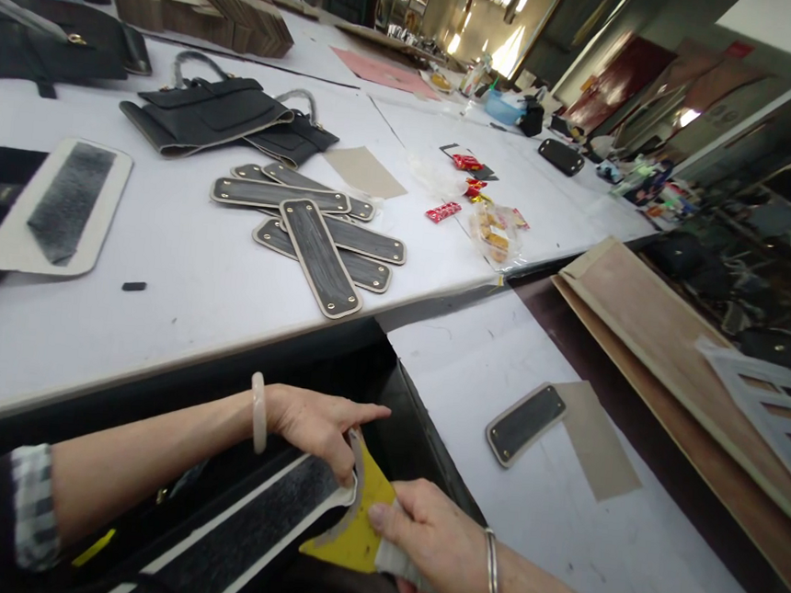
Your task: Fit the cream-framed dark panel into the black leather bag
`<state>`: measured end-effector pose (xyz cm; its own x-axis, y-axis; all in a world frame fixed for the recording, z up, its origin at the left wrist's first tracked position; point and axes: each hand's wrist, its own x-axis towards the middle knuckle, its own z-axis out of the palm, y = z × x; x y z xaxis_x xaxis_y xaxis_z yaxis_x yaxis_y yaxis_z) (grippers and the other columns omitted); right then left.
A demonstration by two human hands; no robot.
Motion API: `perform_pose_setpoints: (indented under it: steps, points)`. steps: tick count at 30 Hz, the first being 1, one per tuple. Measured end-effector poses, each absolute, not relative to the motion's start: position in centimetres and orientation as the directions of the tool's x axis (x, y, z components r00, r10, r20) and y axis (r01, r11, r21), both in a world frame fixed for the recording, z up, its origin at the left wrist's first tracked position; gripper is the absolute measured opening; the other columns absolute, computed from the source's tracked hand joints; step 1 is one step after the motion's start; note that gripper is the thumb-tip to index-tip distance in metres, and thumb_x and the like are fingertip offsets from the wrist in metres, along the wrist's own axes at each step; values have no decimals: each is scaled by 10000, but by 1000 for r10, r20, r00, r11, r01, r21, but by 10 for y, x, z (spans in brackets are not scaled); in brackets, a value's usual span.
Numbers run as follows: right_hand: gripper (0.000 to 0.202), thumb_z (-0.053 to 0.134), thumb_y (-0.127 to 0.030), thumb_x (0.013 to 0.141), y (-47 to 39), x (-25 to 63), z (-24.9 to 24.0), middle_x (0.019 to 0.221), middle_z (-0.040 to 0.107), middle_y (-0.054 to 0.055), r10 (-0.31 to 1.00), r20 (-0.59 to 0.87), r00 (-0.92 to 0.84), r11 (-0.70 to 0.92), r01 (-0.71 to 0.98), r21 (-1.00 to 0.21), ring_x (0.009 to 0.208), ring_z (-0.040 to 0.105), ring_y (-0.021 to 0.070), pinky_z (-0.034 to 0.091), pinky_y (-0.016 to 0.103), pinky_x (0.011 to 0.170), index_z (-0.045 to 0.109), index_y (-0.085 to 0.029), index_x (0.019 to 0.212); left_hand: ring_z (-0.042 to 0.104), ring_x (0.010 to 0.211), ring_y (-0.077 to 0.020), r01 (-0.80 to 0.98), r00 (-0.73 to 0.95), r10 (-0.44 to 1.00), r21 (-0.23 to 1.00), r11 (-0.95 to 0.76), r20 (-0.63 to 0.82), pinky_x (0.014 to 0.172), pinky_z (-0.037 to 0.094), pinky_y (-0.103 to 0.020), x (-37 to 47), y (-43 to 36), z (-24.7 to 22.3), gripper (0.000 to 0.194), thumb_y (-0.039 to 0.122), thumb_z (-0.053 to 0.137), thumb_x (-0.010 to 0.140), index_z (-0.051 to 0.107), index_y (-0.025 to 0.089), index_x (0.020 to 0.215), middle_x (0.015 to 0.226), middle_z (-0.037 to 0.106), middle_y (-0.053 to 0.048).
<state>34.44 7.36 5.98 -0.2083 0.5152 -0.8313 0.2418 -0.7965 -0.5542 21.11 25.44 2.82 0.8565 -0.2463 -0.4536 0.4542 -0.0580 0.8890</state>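
In the lower middle, my left hand [315,428] holds the rounded end of a long black leather panel [244,523] with a pale border. Its thumb is bent at the panel's edge, while one finger stretches out to the right. My right hand [426,535] is closed around the pale, wrapped-looking handle of a yellow scraper [363,515]. The scraper's broad blade lies against the panel's end, just beside my left fingertips. Its curved edge looks coated with something greyish. The panel's near end runs out of view at the bottom.
A pile of black riveted bag bases [322,258] lies on the white table [155,349]. Behind it are black handbags [211,110]. At right, one more base [527,423] rests by a grey-beige card [600,444]. Brown sheets [681,358] border the right side.
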Motion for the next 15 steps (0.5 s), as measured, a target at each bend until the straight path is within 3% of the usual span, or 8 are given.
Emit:
perform_pose_setpoints:
  steps: [15]
  points:
    - [367, 367, -544, 903, 70, 326, 62, 420, 482, -62, 474, -871, -129, -854, 173, -491, 238, 403, 88, 323, 144, 255, 443, -185, 893, 653, 934, -256, 445, 884, -181, 894, 45, -431, 704, 503, -264, 208, 250, 18, 1095, 197, 694, 567, 127, 155, 1503, 1042, 700, -63]
